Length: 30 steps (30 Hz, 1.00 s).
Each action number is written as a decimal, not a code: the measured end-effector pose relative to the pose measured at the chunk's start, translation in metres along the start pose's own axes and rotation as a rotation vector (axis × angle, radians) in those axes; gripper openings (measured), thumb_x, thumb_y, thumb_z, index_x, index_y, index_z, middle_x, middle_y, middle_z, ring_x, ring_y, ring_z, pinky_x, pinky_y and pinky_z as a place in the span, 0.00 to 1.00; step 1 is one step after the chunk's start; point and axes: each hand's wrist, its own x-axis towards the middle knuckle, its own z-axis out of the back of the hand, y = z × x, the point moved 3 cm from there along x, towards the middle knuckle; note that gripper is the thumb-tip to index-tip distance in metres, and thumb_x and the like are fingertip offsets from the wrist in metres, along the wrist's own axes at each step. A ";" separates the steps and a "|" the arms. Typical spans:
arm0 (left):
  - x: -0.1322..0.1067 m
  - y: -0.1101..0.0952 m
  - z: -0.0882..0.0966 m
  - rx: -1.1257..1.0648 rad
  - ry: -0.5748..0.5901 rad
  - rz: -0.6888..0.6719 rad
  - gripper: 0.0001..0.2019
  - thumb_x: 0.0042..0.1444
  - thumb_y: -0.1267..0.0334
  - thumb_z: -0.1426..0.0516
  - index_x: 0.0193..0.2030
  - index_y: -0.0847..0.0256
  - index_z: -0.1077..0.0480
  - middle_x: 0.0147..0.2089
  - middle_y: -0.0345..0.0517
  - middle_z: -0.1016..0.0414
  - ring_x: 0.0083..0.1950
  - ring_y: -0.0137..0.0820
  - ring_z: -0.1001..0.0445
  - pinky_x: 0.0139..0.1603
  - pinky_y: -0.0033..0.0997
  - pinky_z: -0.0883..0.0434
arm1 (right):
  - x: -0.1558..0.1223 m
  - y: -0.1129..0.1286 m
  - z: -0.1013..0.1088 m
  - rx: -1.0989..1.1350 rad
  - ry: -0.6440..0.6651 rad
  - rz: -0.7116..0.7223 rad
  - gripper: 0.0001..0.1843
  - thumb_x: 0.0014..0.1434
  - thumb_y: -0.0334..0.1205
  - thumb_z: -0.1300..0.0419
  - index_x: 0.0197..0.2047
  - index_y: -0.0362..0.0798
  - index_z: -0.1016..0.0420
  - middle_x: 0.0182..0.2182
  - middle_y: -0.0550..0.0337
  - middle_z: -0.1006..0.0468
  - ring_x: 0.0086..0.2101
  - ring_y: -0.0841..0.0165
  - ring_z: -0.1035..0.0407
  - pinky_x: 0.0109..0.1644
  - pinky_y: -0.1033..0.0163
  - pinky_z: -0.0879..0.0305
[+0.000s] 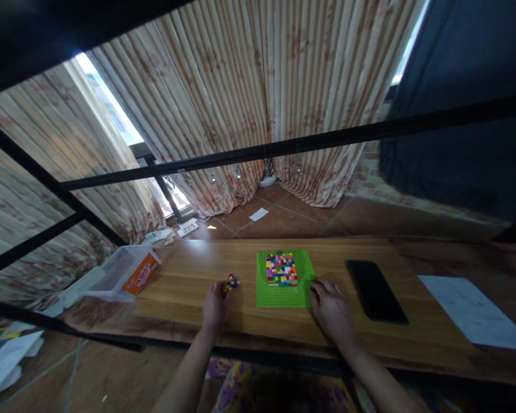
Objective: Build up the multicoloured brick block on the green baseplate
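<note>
A green studded baseplate [284, 298] lies on the wooden table in front of me. On its upper middle stands a low block of many-coloured toy bricks [281, 268]. My left hand [216, 304] is left of the plate, its fingers drawn together at the edge of a small pile of loose bricks [232, 282]. Whether a brick sits in those fingertips is too small to tell. My right hand [330, 304] rests at the plate's right edge, fingers bent and closed, the fingertips touching or just over the rim. Anything inside them is hidden.
A black phone [376, 291] lies right of my right hand, with a white paper sheet [475, 312] beyond it. At the table's left end stands a clear plastic box [118, 272] with an orange label. Dark metal bars [249, 152] cross in front of the curtains [223, 86].
</note>
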 end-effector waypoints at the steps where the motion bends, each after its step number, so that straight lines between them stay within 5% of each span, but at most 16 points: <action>1: 0.000 0.000 0.000 -0.002 -0.002 0.004 0.10 0.56 0.67 0.44 0.45 0.62 0.28 0.42 0.50 0.24 0.43 0.34 0.24 0.44 0.32 0.30 | 0.000 0.001 0.001 0.019 0.002 0.007 0.13 0.62 0.38 0.48 0.42 0.48 0.23 0.42 0.51 0.23 0.40 0.60 0.30 0.49 0.53 0.33; 16: -0.019 0.008 0.008 -0.428 0.005 0.110 0.13 0.53 0.64 0.44 0.44 0.62 0.27 0.38 0.46 0.20 0.35 0.31 0.22 0.37 0.28 0.28 | -0.010 -0.010 -0.003 0.141 0.117 0.089 0.16 0.65 0.46 0.49 0.44 0.50 0.23 0.45 0.51 0.25 0.44 0.59 0.28 0.51 0.51 0.32; 23: -0.018 0.011 0.005 -0.464 -0.011 0.037 0.08 0.53 0.66 0.43 0.40 0.60 0.25 0.39 0.45 0.19 0.40 0.32 0.21 0.44 0.31 0.27 | -0.010 -0.010 0.004 0.154 0.126 0.058 0.17 0.65 0.49 0.49 0.44 0.50 0.24 0.46 0.52 0.25 0.43 0.59 0.28 0.49 0.52 0.31; 30: -0.016 0.020 0.000 -0.615 -0.008 0.103 0.10 0.53 0.62 0.41 0.42 0.61 0.24 0.40 0.47 0.18 0.43 0.33 0.21 0.47 0.32 0.26 | -0.007 -0.010 0.008 0.211 0.134 0.003 0.16 0.64 0.51 0.47 0.42 0.51 0.23 0.45 0.53 0.25 0.43 0.61 0.27 0.50 0.54 0.31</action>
